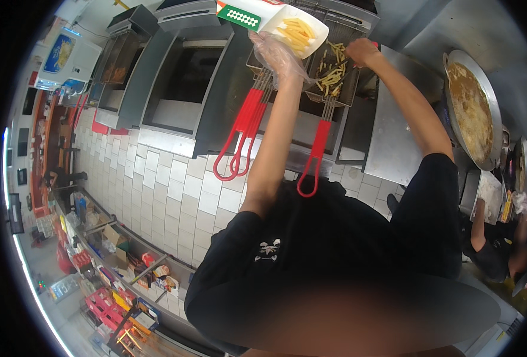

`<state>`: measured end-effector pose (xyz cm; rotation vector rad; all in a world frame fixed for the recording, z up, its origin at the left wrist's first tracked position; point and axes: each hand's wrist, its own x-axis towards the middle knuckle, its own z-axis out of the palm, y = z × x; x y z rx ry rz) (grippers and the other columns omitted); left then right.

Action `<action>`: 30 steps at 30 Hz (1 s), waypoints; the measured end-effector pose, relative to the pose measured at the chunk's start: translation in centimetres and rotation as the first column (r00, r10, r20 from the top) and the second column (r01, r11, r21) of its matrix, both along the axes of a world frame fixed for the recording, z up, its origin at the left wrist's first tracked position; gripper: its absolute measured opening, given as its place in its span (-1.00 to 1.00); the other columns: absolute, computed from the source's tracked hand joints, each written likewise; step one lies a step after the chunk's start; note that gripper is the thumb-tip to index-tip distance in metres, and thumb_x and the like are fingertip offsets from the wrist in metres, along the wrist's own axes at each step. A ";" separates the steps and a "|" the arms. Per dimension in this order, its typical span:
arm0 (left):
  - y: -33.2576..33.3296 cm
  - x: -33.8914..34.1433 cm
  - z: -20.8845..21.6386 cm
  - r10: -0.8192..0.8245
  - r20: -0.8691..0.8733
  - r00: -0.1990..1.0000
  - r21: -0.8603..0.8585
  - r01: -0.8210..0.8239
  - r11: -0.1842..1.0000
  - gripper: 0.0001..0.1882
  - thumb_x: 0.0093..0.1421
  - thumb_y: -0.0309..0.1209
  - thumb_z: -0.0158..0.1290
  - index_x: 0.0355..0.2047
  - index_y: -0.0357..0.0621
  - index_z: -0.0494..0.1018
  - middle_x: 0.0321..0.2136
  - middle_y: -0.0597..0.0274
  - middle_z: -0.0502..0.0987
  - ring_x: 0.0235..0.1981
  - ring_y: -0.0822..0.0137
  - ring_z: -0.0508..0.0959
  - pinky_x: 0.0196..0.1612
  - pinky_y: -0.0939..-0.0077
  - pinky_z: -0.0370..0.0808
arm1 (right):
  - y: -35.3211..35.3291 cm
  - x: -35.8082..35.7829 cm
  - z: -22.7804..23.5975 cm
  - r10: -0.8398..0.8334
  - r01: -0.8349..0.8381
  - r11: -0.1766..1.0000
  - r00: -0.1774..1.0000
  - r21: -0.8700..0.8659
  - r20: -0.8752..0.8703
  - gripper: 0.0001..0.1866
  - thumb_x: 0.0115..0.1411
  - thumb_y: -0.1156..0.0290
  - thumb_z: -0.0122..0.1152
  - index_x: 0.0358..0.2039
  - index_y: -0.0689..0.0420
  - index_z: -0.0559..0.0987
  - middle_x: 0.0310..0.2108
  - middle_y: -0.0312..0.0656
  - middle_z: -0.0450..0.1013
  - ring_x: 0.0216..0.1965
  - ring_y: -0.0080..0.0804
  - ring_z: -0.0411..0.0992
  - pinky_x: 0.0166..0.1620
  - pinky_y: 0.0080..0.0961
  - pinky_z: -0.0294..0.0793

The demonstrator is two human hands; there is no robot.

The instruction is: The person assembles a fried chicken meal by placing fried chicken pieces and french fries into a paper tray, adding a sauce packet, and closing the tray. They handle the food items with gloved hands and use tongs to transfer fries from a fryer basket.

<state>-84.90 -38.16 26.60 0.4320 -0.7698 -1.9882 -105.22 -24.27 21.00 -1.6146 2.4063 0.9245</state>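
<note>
By the fingers of the clear-plastic-gloved left hand, a white, green-panelled carton is gripped near the grey wire-mesh basket; those of the bare right hand are curled, their hold unclear. Yellow stick-shaped fries could be spilled by over-tilting.

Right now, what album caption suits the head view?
A clear-gloved left hand holds a white cardboard carton of golden fries near a rectangular wire-mesh basket.
</note>
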 end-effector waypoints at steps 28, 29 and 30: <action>0.5 -4.2 -2.2 0.221 0.384 0.897 -0.219 -0.144 0.965 -0.54 0.49 -0.35 -0.34 0.32 -0.29 0.15 0.13 -0.14 0.38 0.07 0.07 0.47 0.23 0.22 0.36 | 5.1 3.9 31.8 -0.024 0.212 0.885 0.910 -0.415 0.414 -0.74 0.14 0.19 0.42 -0.27 0.09 0.72 -0.47 -0.25 0.61 -0.49 -0.43 0.51 -0.39 -0.42 0.50; 1.5 -4.2 -1.6 0.163 0.398 0.903 -0.131 -0.120 0.984 -0.52 0.49 -0.32 -0.33 0.33 -0.30 0.15 0.13 -0.14 0.38 0.08 0.06 0.46 0.23 0.22 0.35 | 4.4 4.8 31.8 -0.070 0.239 0.897 0.908 -0.373 0.413 -0.74 0.14 0.19 0.43 -0.26 0.08 0.73 -0.48 -0.25 0.60 -0.49 -0.45 0.50 -0.40 -0.43 0.49; 2.4 -3.6 -1.2 0.140 0.342 0.929 -0.057 -0.129 0.990 -0.51 0.50 -0.30 -0.33 0.33 -0.31 0.14 0.12 -0.14 0.38 0.08 0.05 0.45 0.23 0.23 0.35 | 3.5 5.3 31.6 -0.113 0.265 0.908 0.900 -0.324 0.421 -0.75 0.14 0.19 0.43 -0.25 0.07 0.73 -0.49 -0.25 0.59 -0.50 -0.48 0.49 -0.42 -0.44 0.48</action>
